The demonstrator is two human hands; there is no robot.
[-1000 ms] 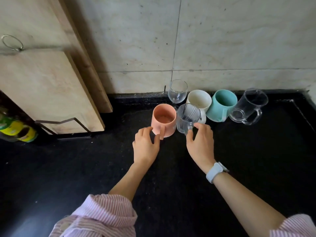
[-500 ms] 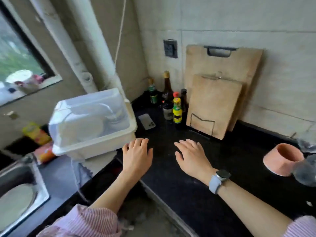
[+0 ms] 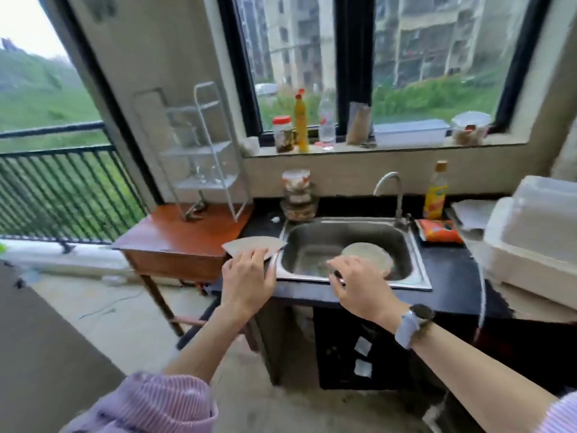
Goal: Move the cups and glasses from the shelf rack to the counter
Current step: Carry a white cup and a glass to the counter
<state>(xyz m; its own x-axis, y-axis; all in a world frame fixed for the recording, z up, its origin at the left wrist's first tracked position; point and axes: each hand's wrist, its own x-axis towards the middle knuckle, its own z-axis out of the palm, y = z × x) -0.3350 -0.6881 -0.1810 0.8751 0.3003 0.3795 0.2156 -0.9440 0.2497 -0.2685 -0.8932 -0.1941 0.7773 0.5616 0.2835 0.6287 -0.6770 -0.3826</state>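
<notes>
Both hands are hanging in the air in front of the person, empty and with the fingers loosely spread. The left hand [image 3: 248,284] is showing in front of the left edge of the black counter [image 3: 449,270], overlapping a pale plate [image 3: 253,245] that is lying there and jutting past the counter's end; whether the fingers are touching the plate cannot be told. The right hand [image 3: 362,287] is showing in front of the near rim of the steel sink [image 3: 349,245], palm down, with a watch [image 3: 413,323] on its wrist. A round pale dish [image 3: 368,254] is lying inside the sink, and a tap [image 3: 390,192] is rising behind it.

The white wire shelf rack [image 3: 203,151] is standing on a small wooden table [image 3: 184,235] just beside the counter's left end, well beyond the hands. Something clear like glass is sitting on its shelves, but the picture is too blurred there to tell what it is.

Stacked food tubs [image 3: 298,195] are standing behind the sink's left corner, and a yellow bottle [image 3: 435,192] is standing behind its right corner with an orange packet [image 3: 438,231] lying near it. A white plastic box [image 3: 537,232] is sitting at the right end of the counter. Bottles and jars are lining the windowsill [image 3: 374,150] above.
</notes>
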